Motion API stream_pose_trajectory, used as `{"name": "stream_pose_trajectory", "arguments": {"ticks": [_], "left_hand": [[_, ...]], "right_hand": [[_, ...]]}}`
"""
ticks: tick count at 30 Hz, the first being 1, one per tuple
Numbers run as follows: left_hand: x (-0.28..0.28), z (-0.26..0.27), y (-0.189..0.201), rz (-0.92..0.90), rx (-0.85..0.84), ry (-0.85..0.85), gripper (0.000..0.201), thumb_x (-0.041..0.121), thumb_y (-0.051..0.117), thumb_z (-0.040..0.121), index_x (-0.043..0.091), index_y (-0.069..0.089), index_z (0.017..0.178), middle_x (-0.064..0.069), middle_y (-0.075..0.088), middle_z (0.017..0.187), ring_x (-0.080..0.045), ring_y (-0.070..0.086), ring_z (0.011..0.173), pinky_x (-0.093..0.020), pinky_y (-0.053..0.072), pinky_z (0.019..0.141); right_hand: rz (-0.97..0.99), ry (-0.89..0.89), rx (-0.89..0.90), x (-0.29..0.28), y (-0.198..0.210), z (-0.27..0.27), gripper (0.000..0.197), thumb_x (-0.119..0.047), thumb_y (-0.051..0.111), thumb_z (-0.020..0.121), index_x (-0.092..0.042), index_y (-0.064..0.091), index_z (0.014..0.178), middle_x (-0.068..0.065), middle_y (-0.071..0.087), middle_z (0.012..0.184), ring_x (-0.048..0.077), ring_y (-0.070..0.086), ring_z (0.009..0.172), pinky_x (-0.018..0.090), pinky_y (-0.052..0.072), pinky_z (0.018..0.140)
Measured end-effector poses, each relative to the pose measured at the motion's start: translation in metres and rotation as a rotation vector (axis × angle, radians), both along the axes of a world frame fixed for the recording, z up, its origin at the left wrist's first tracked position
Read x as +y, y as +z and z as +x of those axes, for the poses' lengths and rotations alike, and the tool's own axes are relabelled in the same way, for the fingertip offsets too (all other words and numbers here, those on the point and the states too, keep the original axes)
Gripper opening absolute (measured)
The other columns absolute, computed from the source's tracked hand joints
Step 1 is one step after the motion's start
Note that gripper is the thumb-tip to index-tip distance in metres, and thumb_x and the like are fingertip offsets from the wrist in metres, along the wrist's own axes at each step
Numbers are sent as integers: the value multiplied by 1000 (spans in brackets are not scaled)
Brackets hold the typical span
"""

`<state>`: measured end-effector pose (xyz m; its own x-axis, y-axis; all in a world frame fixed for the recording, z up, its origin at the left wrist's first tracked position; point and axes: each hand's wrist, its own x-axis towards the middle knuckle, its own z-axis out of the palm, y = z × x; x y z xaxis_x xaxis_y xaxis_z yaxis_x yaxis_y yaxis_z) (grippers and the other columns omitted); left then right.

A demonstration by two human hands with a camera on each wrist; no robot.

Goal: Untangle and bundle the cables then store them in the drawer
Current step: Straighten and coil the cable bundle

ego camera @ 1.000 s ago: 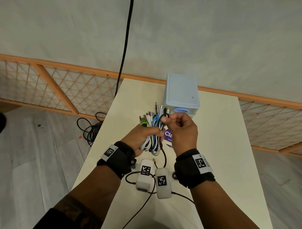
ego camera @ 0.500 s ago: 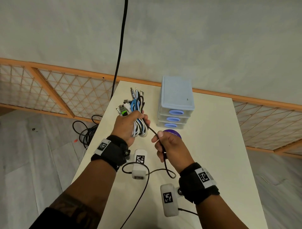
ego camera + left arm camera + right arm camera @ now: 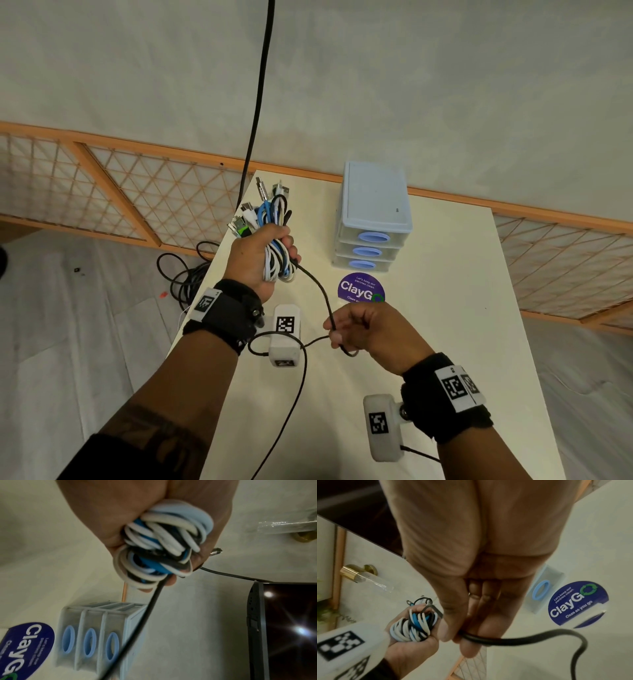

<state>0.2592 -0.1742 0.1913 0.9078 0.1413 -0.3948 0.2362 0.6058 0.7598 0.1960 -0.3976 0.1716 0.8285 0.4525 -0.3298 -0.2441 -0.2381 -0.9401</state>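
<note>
My left hand (image 3: 263,257) grips a bundle of white, blue and black cables (image 3: 277,263) above the table's left side, plugs sticking up from the fist. In the left wrist view the cable loops (image 3: 163,545) fill the curled fingers. A thin black cable (image 3: 320,291) runs out of the bundle down to my right hand (image 3: 363,329), which pinches it between thumb and fingers nearer to me. In the right wrist view the black cable (image 3: 513,641) leaves that pinch to the right. The pale blue three-drawer unit (image 3: 375,219) stands behind, all drawers closed.
A round purple ClayGo sticker (image 3: 361,289) lies on the cream table (image 3: 445,308) in front of the drawers. A black cord (image 3: 257,102) hangs at the table's back left, with coiled black cable (image 3: 185,270) on the floor. Wooden lattice panels line the wall.
My hands have moved apart: the left carried the bundle left and away, the right drew the black cable back toward me, stretching a length of it between them.
</note>
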Motion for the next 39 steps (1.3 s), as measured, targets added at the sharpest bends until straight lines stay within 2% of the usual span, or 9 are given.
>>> {"name": "stream_pose_trajectory", "arguments": {"ticks": [4,9,12,14,19,25,31,34,39], "left_hand": [[1,-6,-4,167,-24,-99,21,2,61,95,8,60,75,-7,51,64,-21,52,53,-32,52,57],[-12,-17,-10,283,-74,-201,11,6,73,76,4,64,82,-13,54,63,-26,54,53,-34,52,59],[-24,-26,-10,282,-133,-275,26,8,77,78,-5,74,101,-34,71,94,-50,72,82,-58,61,79],[-28,-30,-9,216,-139,-289,34,8,75,82,-3,73,115,-39,69,110,-49,71,101,-66,57,88],[-25,-36,-3,78,-64,-326,10,17,68,82,12,77,82,-13,62,69,-25,63,60,-36,54,61],[-26,-43,-7,-105,-16,-361,20,17,72,73,8,76,91,-17,63,81,-28,64,68,-40,53,73],[-26,-41,-2,-41,-76,-472,17,10,70,83,13,83,95,-17,70,84,-25,70,73,-35,59,71],[-28,-41,-1,-13,-114,-498,30,4,70,86,8,79,115,-30,68,114,-33,70,94,-36,59,81],[-26,-37,-3,126,-139,-514,33,-2,71,86,0,74,118,-29,71,115,-41,71,104,-46,60,90]], "right_hand": [[101,-203,-62,8,12,7,36,9,66,87,-24,76,76,8,75,84,17,69,75,27,56,68],[268,-412,-94,28,32,21,9,5,76,82,0,73,89,4,71,80,10,65,65,25,57,61],[312,-464,-86,41,36,26,17,3,75,84,11,66,96,3,69,72,14,67,66,28,61,64],[316,-492,-81,45,38,28,18,0,75,85,9,66,98,4,69,73,17,67,68,28,62,65],[311,-554,-67,50,42,30,20,-15,78,87,1,72,98,4,66,72,10,60,54,20,51,52],[356,-564,-69,57,47,33,27,-13,76,88,9,67,100,22,64,79,22,52,45,20,41,40],[258,-587,-123,52,39,32,28,-21,80,85,2,65,92,18,66,74,23,57,49,24,44,44],[226,-597,-94,48,37,36,38,-23,83,82,-10,48,89,12,63,73,15,54,48,25,45,44],[217,-509,-35,38,38,38,33,-19,77,88,-2,58,109,7,67,66,12,58,50,23,46,46]]}}
